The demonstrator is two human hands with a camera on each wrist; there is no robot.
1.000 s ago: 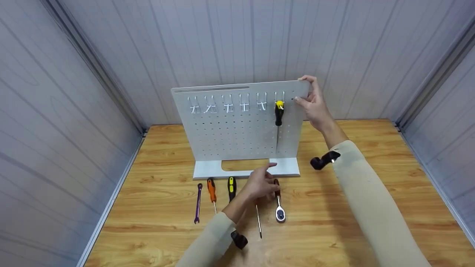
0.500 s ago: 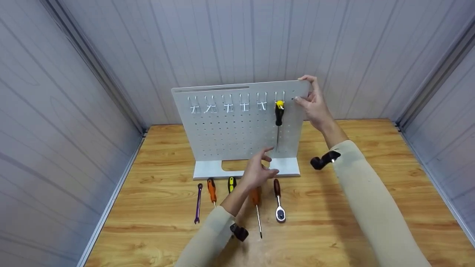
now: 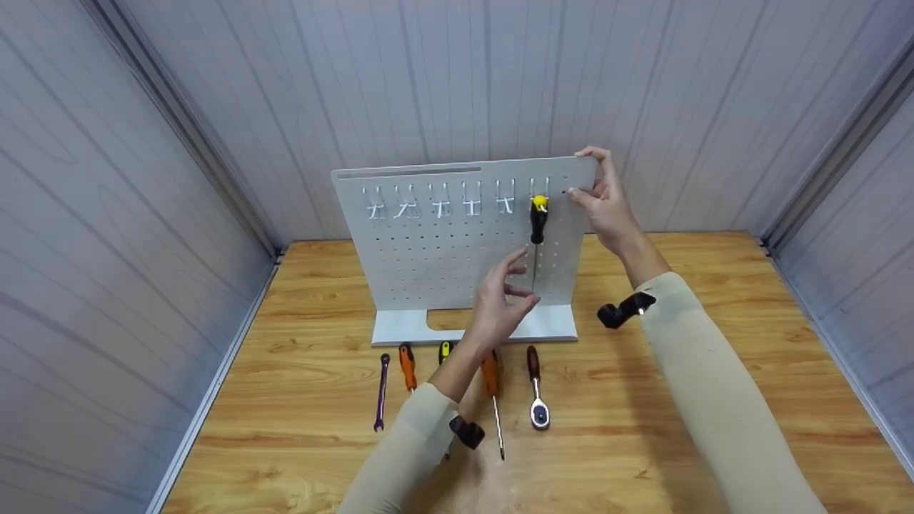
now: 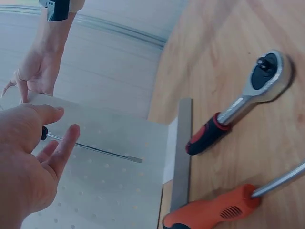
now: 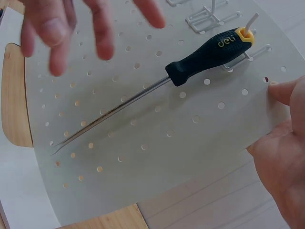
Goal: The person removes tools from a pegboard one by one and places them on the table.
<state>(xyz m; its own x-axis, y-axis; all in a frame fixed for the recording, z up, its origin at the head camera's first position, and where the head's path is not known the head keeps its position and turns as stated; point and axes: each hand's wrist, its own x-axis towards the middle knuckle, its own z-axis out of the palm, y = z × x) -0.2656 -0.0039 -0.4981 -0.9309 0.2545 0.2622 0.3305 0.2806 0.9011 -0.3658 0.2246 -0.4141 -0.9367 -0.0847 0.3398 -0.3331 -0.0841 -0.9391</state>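
Observation:
A white pegboard (image 3: 443, 264) stands upright on its base. My right hand (image 3: 607, 203) grips its top right corner, thumb on the front face and fingers over the edge. From the rightmost hook hangs a screwdriver (image 3: 538, 221) with a black and yellow handle, its flat-tipped shaft pointing down, plain in the right wrist view (image 5: 209, 57). My left hand (image 3: 500, 300) is in front of the board's lower right part, beside that shaft, its fingers spread and holding nothing. In the left wrist view the left thumb and fingers (image 4: 62, 155) overlap the shaft.
Several bare hooks (image 3: 440, 203) line the board's top. On the wooden table before it lie a purple wrench (image 3: 382, 392), an orange screwdriver (image 3: 407, 368), a black-yellow handled tool (image 3: 445, 351), another orange screwdriver (image 3: 490, 375) and a ratchet (image 3: 538, 400). Panel walls enclose the table.
My left hand has risen from above the tools near the ratchet handle to the front of the pegboard, beside the hanging screwdriver. My right hand keeps its grip on the corner.

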